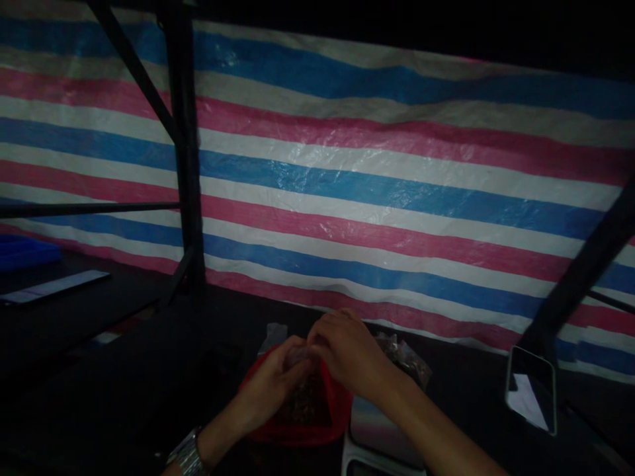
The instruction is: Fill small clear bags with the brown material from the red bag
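Note:
Both hands meet above a red plastic container (pixel 325 433) that holds a pile of small dark pieces (pixel 302 400), too dim to name. My left hand (pixel 270 383), with a metal-band watch on the wrist, is closed on what looks like a small clear plastic bag (pixel 298 355). My right hand (pixel 342 347) comes in from the right, its fingers bent and pressed together at the top of that bag. The right fingertips are partly hidden behind the hand. Under my right forearm is a scale (pixel 380 433) with a shiny metal plate.
Filled clear bags (pixel 409 360) lie behind the scale. Another clear bag (pixel 272 336) rests at the container's back edge. A phone (pixel 530 390) leans at the right by a dark post. Farther left are a blue tray (pixel 27 251) and a flat pale-topped object (pixel 54 285). Striped sheeting (pixel 377 185) hangs behind.

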{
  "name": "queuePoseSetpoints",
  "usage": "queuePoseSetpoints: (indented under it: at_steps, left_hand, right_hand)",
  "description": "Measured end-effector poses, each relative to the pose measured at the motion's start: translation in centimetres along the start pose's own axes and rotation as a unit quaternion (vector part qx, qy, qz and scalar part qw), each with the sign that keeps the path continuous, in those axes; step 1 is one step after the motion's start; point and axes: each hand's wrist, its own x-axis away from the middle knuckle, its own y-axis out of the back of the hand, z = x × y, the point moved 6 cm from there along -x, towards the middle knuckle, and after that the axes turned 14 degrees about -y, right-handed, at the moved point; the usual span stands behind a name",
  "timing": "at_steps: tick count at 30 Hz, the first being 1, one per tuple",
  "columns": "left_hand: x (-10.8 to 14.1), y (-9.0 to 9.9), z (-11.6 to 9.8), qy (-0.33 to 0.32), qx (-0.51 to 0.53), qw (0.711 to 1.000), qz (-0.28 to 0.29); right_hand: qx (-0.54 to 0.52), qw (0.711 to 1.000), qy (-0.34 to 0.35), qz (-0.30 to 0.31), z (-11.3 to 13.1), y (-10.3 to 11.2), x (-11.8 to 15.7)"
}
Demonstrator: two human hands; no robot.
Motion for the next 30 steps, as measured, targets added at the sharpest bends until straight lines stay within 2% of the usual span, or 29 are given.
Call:
queuePoseSetpoints:
  at_steps: [5, 9, 12, 15, 18, 22, 24, 26, 30]
  left_hand:
    - [0.3, 0.7, -0.1, 0.003, 0.000, 1.000, 0.008]
    - [0.3, 1.4, -1.4, 0.002, -0.039, 0.999, -0.006]
    - [-0.4, 2.8, -2.5, 0.002, -0.088, 0.995, -0.041]
    - [-1.7, 5.2, -2.2, 0.026, -0.127, 0.988, -0.087]
    - [-2.9, 8.6, -0.3, 0.082, -0.177, 0.972, -0.127]
    - [-3.7, 11.8, 2.9, 0.133, -0.276, 0.941, -0.143]
    - [-3.5, 12.3, 4.1, 0.131, -0.325, 0.925, -0.145]
    - [-2.9, 12.2, 4.7, 0.115, -0.371, 0.909, -0.153]
    - [-1.9, 11.5, 3.5, 0.074, -0.441, 0.876, -0.179]
  right_hand:
    - [0.005, 1.000, -0.007, 0.007, -0.4, -0.5, -0.5]
    - [0.007, 1.000, -0.017, 0.000, -0.6, -0.1, -0.4]
    - [-0.015, 1.000, -0.009, -0.022, -0.4, 0.7, -0.1]
    - [-0.048, 0.996, -0.011, -0.070, -0.9, 1.9, 0.2]
    - [-0.017, 0.991, -0.070, -0.109, -3.9, 3.2, 0.1]
    - [0.044, 0.973, -0.195, -0.114, -11.0, 5.0, 0.2]
    - [0.062, 0.967, -0.231, -0.088, -14.2, 5.2, 0.5]
    - [0.076, 0.967, -0.239, -0.041, -16.2, 4.5, 0.9]
    - [0.094, 0.972, -0.213, 0.039, -16.4, 1.3, 1.7]
